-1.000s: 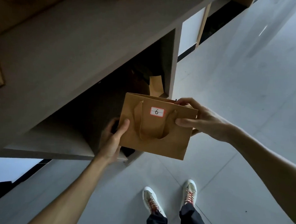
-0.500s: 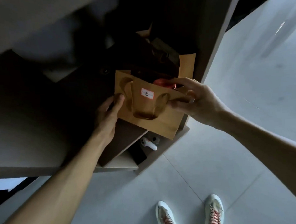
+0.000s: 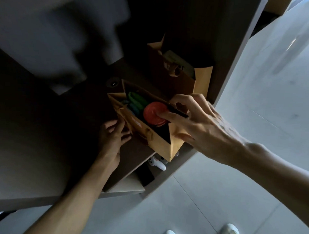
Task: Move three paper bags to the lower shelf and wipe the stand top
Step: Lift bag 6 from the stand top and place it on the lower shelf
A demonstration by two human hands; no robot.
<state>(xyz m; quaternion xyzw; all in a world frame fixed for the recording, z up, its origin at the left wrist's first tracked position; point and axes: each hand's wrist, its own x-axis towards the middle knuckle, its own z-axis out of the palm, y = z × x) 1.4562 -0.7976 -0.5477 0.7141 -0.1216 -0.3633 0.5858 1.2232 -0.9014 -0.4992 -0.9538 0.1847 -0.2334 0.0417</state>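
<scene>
A brown paper bag [image 3: 159, 143] with a small label stands on the dark lower shelf [image 3: 131, 161] of the stand, its mouth open. A red round object [image 3: 154, 113] and green and blue items [image 3: 136, 102] lie inside. My right hand [image 3: 194, 121] grips the bag's right rim, thumb on the outer side. Against the bag's left side my left hand [image 3: 114, 134] rests with straight fingers. Behind it, deeper on the same shelf, stands a second paper bag [image 3: 178, 77].
The stand's upright side panel [image 3: 240, 49] rises to the right of the bags. A white controller [image 3: 157, 163] and a dark flat object [image 3: 145, 174] lie on the bottom level beneath the shelf. Grey floor [image 3: 217, 197] and my shoes [image 3: 231, 232] are below.
Both hands carried the labelled bag forward and down into the lower shelf. The view dropped under the stand top, so the bag's open mouth and contents now show.
</scene>
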